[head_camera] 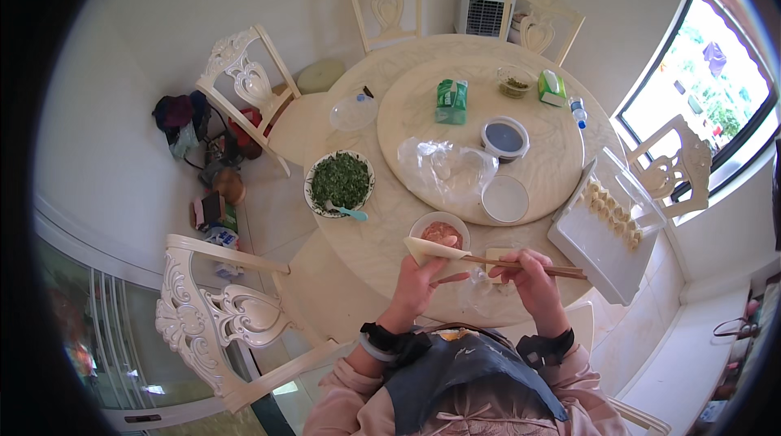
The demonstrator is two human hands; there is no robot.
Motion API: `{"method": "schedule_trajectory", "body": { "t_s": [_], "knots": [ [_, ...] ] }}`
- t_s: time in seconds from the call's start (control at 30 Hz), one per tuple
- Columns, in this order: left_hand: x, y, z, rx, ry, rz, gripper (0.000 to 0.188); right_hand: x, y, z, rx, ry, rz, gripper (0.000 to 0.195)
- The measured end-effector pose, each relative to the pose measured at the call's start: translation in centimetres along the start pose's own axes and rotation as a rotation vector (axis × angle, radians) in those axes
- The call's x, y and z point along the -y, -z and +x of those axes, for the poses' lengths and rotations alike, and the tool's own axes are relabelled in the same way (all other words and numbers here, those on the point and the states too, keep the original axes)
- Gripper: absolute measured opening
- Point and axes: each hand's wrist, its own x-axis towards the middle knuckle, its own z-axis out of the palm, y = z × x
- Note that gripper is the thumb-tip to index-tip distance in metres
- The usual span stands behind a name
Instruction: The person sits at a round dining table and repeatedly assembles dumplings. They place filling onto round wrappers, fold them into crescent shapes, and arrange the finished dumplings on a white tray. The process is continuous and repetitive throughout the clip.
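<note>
A pale dough wrapper (pixel 434 249) rests in my left hand (pixel 418 283), its near part partly folded. My right hand (pixel 529 277) grips wooden chopsticks (pixel 564 271), whose tips reach the wrapper's right end. Just beyond the wrapper stands a white bowl (pixel 467 230) of pinkish minced meat (pixel 440 233). Between my hands, a stack of wrappers (pixel 497 254) is partly hidden by the chopsticks and my right hand, with clear plastic (pixel 479 295) near it. To the right, a white plastic box (pixel 610 274) holds several folded dumplings (pixel 610 213).
A bowl of chopped greens (pixel 341 180) with a light-blue spoon (pixel 354 214) sits left on the round table (pixel 341 247). The raised turntable (pixel 421 79) carries a plastic bag (pixel 448 170), a lidded tub (pixel 505 138), a white bowl (pixel 505 199) and a green packet (pixel 451 101). Carved chairs (pixel 244 308) surround the table.
</note>
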Motion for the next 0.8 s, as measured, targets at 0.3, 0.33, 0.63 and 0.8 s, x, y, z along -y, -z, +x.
{"method": "schedule_trajectory", "body": {
  "t_s": [0.3, 0.33, 0.63, 0.8],
  "knots": [
    [-0.8, 0.9, -0.6, 0.180, -0.007, -0.104, 0.043, 1.0, -0.4, 0.4, 0.174, 0.187, -0.326, 0.021],
    [-0.7, 1.2, -0.5, 0.191, 0.009, -0.144, 0.044, 0.7, -0.2, 0.5, 0.189, 0.186, -0.332, 0.020],
    [1.3, 1.7, 0.7, -0.013, 0.021, -0.053, 0.042, -2.8, -0.1, 0.8, 0.123, 0.127, 0.078, 0.020],
    [2.8, 2.0, 2.2, -0.176, 0.008, 0.044, 0.048, -2.7, -0.6, 1.1, 0.126, 0.186, -0.106, 0.020]
  ]
}}
